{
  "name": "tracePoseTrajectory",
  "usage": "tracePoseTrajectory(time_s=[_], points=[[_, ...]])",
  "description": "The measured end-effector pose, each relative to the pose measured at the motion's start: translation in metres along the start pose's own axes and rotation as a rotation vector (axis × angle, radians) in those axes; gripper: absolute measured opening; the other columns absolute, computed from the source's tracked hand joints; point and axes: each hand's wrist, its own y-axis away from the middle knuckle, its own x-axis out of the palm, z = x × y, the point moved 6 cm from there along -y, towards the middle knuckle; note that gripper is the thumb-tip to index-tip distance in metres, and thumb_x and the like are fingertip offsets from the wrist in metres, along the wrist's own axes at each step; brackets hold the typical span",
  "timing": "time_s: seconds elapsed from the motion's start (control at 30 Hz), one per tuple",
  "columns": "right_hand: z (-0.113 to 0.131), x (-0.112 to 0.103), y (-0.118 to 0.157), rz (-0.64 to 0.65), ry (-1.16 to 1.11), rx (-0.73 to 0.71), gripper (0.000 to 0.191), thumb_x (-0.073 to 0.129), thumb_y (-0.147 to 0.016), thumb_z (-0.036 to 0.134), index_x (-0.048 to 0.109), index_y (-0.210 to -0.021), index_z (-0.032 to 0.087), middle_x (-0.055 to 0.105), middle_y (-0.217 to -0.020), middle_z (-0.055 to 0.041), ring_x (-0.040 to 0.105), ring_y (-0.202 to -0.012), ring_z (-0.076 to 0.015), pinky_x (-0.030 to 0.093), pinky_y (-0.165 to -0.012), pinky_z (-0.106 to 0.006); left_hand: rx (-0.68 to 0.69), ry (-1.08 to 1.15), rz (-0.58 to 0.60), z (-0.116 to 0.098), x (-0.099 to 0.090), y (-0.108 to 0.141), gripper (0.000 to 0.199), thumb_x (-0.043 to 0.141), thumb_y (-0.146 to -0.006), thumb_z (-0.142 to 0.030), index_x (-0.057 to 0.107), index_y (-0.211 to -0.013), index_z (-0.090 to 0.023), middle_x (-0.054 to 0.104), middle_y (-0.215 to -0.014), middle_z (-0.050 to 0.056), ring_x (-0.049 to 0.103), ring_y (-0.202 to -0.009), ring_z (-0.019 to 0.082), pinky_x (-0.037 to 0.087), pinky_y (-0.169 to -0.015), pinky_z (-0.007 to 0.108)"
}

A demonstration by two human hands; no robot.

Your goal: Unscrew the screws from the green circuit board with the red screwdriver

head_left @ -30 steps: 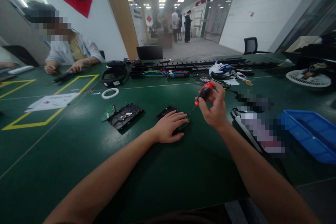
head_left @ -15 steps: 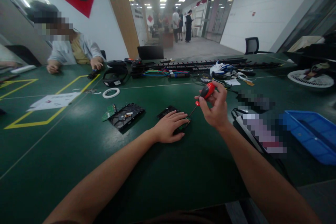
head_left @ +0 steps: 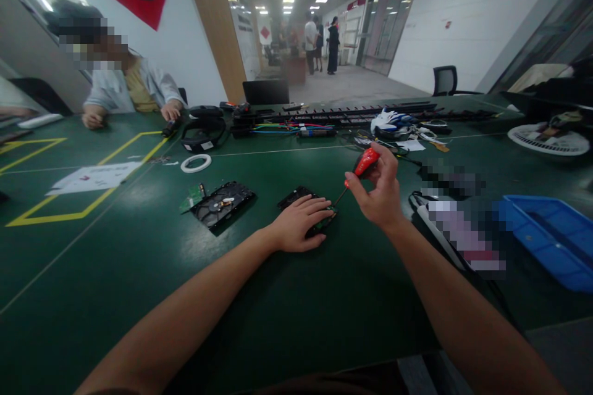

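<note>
A black hard drive (head_left: 295, 195) with some green circuit board showing lies on the green table, mostly covered by my left hand (head_left: 303, 222). The fingers stretch across its top and the thumb rests along the near side, holding it to the table. My right hand (head_left: 378, 191) is closed around the red and black handle of a screwdriver (head_left: 365, 162). The shaft slants down to the drive's right end, close to my left fingertips; the exact contact of the tip is too small to tell. Left of my hands lies a second hard drive (head_left: 223, 207), beside a green circuit board (head_left: 192, 197).
A white ring (head_left: 196, 163), a black headset-like strap (head_left: 202, 129) and a printed sheet (head_left: 95, 178) lie to the left. Wires, rails and white-blue gloves (head_left: 391, 122) line the back. At right sits a blue tray (head_left: 551, 241). Across the table sits another person (head_left: 139, 83).
The screwdriver handle has shifted slightly and my right fingers have changed position on it. My left hand and the hard drive stay still. The other person's hand has moved a little.
</note>
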Motion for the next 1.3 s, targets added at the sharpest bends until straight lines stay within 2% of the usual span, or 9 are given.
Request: tracePoseTrajectory(time_s=[0.2,0.3,0.37,0.43,0.47,0.6,0.77,0.9,1.3], points=[[0.001,0.008,-0.002,0.029,-0.355,0.144,0.067,0.071,-0.098,0.026,0.035,-0.154,0.039,0.066,-0.128,-0.0076,0.080,-0.103,-0.0236,0.071,-0.086,-0.043,0.001,-0.008,-0.002,0.002,0.002,0.000,0.070,0.063,-0.100,-0.052,0.048,-0.162,-0.025,0.043,-0.174,0.012,0.040,-0.162,0.032,0.024,-0.137,0.059],[0.003,0.010,-0.005,0.000,-0.494,0.194,0.061,0.073,-0.095,0.021,0.039,-0.142,0.040,0.066,-0.116,-0.0010,0.079,-0.093,-0.0185,0.069,-0.080,-0.036,-0.001,-0.009,-0.002,0.002,0.002,0.000,0.070,0.063,-0.100,-0.052,0.047,-0.163,-0.026,0.043,-0.174,0.012,0.041,-0.162,0.033,0.024,-0.137,0.060],[0.006,0.011,-0.009,-0.025,-0.576,0.203,0.047,0.071,-0.098,0.027,0.042,-0.133,0.038,0.067,-0.103,0.0026,0.076,-0.083,-0.0154,0.066,-0.073,-0.031,-0.001,-0.010,-0.001,0.002,0.001,0.000,0.070,0.063,-0.101,-0.052,0.047,-0.163,-0.025,0.043,-0.174,0.012,0.041,-0.162,0.033,0.024,-0.137,0.060],[0.011,0.014,-0.013,-0.047,-0.647,0.219,0.024,0.059,-0.107,0.043,0.044,-0.125,0.036,0.065,-0.087,0.0049,0.071,-0.071,-0.0139,0.059,-0.062,-0.027,0.000,-0.013,-0.001,0.001,0.001,0.000,0.070,0.063,-0.101,-0.052,0.048,-0.163,-0.024,0.044,-0.174,0.012,0.041,-0.162,0.033,0.024,-0.137,0.060],[0.014,0.016,-0.016,-0.056,-0.668,0.234,0.022,0.054,-0.109,0.051,0.045,-0.121,0.035,0.064,-0.082,0.0058,0.067,-0.065,-0.0130,0.055,-0.057,-0.025,0.000,-0.013,-0.003,0.001,0.001,0.000,0.069,0.063,-0.101,-0.051,0.048,-0.162,-0.024,0.044,-0.173,0.013,0.041,-0.162,0.032,0.024,-0.137,0.060],[0.021,0.030,-0.025,-0.075,-0.710,0.319,0.040,0.055,-0.103,0.071,0.050,-0.108,0.031,0.058,-0.068,0.0077,0.054,-0.049,-0.0105,0.041,-0.044,-0.021,0.003,-0.006,-0.006,0.000,0.000,0.000,0.069,0.063,-0.101,-0.051,0.048,-0.162,-0.023,0.044,-0.173,0.013,0.041,-0.162,0.033,0.024,-0.137,0.060],[0.019,0.049,-0.030,-0.091,-0.797,0.415,0.050,0.054,-0.102,0.073,0.055,-0.085,0.026,0.050,-0.055,0.0077,0.042,-0.037,-0.0081,0.030,-0.035,-0.022,0.003,-0.005,-0.012,-0.002,-0.001,0.000,0.068,0.062,-0.100,-0.049,0.050,-0.161,-0.022,0.045,-0.172,0.013,0.042,-0.161,0.033,0.024,-0.137,0.060],[0.019,0.057,-0.032,-0.063,-0.798,0.417,0.049,0.058,-0.101,0.070,0.057,-0.083,0.025,0.049,-0.053,0.0082,0.039,-0.034,-0.0074,0.028,-0.033,-0.022,0.006,0.000,-0.018,-0.002,-0.002,0.000,0.068,0.063,-0.100,-0.049,0.050,-0.161,-0.023,0.046,-0.172,0.013,0.042,-0.161,0.033,0.023,-0.137,0.060],[0.019,0.054,-0.033,-0.073,-0.821,0.473,0.054,0.055,-0.099,0.075,0.056,-0.080,0.025,0.048,-0.050,0.0083,0.037,-0.033,-0.0075,0.026,-0.033,-0.022,0.007,0.012,-0.016,-0.003,-0.002,-0.001,0.067,0.063,-0.100,-0.048,0.049,-0.161,-0.024,0.045,-0.173,0.010,0.042,-0.162,0.032,0.024,-0.137,0.060]])
